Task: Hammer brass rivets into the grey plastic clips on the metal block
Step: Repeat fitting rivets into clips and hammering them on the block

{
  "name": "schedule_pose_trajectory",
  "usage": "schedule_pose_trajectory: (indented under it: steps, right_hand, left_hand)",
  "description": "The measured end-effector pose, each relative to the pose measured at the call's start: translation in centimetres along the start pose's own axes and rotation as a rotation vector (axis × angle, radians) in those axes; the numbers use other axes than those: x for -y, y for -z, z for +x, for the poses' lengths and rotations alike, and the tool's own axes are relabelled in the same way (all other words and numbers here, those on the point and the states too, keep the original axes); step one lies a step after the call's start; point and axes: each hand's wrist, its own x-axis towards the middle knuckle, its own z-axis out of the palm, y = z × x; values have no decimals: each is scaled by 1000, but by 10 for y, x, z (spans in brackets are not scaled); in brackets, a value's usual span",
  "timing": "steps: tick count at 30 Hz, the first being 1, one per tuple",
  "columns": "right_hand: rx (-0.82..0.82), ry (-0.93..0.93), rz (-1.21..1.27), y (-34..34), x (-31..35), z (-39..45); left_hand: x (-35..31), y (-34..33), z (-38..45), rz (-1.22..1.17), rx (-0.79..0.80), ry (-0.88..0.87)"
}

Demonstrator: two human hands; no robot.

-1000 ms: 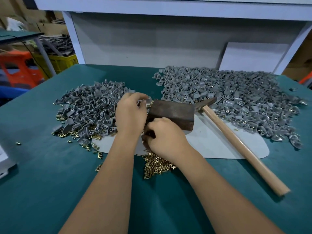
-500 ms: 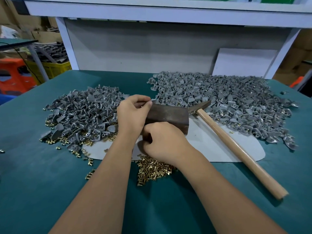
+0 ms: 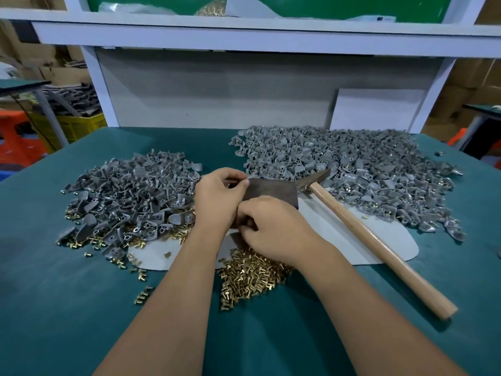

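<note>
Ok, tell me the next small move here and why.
Probably finish seating the piece on the metal block: both hands, left hand and right hand, work at its near-left edge, and the hammer lies untouched on the mat. Only then should the right hand reach for the hammer.

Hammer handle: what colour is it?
Light tan bare wood, on the hammer handle, clearest in the head view.

A teal-covered table (image 3: 67,308) carries a pale grey mat (image 3: 379,240) near its middle. A white board (image 3: 376,109) leans against the grey back panel (image 3: 217,90) at the far right edge. A white shelf (image 3: 244,36) spans above. Beyond the left edge: a yellow crate (image 3: 78,126) and an orange stool (image 3: 16,137).
</note>
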Motion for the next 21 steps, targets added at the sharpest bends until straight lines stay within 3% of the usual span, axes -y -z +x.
schedule_pose_trajectory:
  steps: [3, 5, 8, 12, 17, 21]
  right_hand:
    - [-76, 15, -20, -3, -3, -3]
    - [-209, 1, -26, -5, -6, -4]
    - [-426, -115, -5, -4, -17, -1]
    - [-569, -300, 129, 2, -37, 0]
    - [-628, -482, 296, 3, -48, -1]
    - [-614, -490, 387, 1, -45, 2]
  left_hand:
    - [0, 0, -2, -46, 24, 30]
    - [0, -1, -2, -62, 43, 41]
    - [0, -2, -1, -32, 50, 44]
    - [1, -3, -2, -111, 81, 37]
    - [0, -4, -4, -137, 174, 41]
    - [-1, -1, -7, -186, 230, 84]
